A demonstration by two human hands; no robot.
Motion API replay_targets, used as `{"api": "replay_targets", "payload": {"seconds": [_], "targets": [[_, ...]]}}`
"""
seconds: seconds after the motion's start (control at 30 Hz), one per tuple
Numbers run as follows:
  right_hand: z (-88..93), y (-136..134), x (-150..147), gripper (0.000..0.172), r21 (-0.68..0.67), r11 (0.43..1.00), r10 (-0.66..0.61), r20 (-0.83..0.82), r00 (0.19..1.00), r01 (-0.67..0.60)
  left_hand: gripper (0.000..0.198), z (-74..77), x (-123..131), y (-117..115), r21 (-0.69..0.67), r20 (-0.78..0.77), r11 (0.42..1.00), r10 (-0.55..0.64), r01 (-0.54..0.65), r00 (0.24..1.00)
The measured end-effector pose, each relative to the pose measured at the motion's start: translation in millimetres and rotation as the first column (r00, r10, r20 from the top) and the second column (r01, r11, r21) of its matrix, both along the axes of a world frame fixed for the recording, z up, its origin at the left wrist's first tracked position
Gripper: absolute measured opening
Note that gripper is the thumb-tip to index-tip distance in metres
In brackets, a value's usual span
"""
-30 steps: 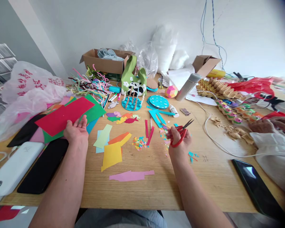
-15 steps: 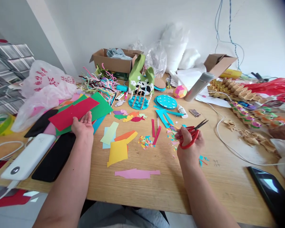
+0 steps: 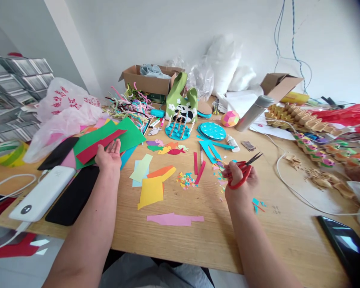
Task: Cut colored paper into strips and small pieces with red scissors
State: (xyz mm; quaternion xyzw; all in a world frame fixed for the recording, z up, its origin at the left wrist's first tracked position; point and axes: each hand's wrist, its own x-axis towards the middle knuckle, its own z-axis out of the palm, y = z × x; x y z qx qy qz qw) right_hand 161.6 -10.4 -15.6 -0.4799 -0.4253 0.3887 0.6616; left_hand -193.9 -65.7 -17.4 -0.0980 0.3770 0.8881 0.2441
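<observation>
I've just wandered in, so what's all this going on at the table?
Someone is sitting among cut coloured paper. Their right hand holds red-handled scissors, blades slightly apart and away from any sheet. Their left hand is palm up against a red sheet in front of green paper; whether it grips the sheet is hard to tell. Paper fish and small scraps lie on the table.

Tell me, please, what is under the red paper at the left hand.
Green paper shows beneath the red paper, on both sides of it. What the red paper and left hand cover cannot be seen.
</observation>
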Motion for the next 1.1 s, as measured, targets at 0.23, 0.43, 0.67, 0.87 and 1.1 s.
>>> {"api": "replay_targets", "payload": {"seconds": [0.23,0.43,0.67,0.87,1.1], "targets": [[-2.0,1.2,-0.8,0.027,0.018,1.000,0.022,0.000,1.000,-0.022,0.043,-4.8,-5.1,-0.1,-0.030,0.030,1.000,-0.006,0.007,1.000],[-2.8,1.6,-1.2,0.026,0.030,0.999,0.046,-0.017,0.999,-0.045,0.043,-10.6,-8.9,-0.2,0.023,0.090,1.000,0.013,-0.015,0.996],[-2.4,2.0,-2.2,0.026,0.043,0.997,0.066,-0.048,0.997,-0.064,0.041,-7.7,-8.5,-1.1,0.066,0.131,0.998,0.017,-0.026,0.991],[-2.9,2.6,-1.8,0.024,0.029,0.997,0.077,-0.050,0.996,-0.075,0.039,-5.7,-5.4,-3.2,0.042,0.128,0.999,0.000,-0.006,0.992],[-4.1,1.7,-3.6,0.026,0.003,0.997,0.077,-0.006,0.997,-0.077,0.034,-4.5,-1.3,-3.3,0.066,0.101,0.998,0.001,-0.008,0.995]]}}
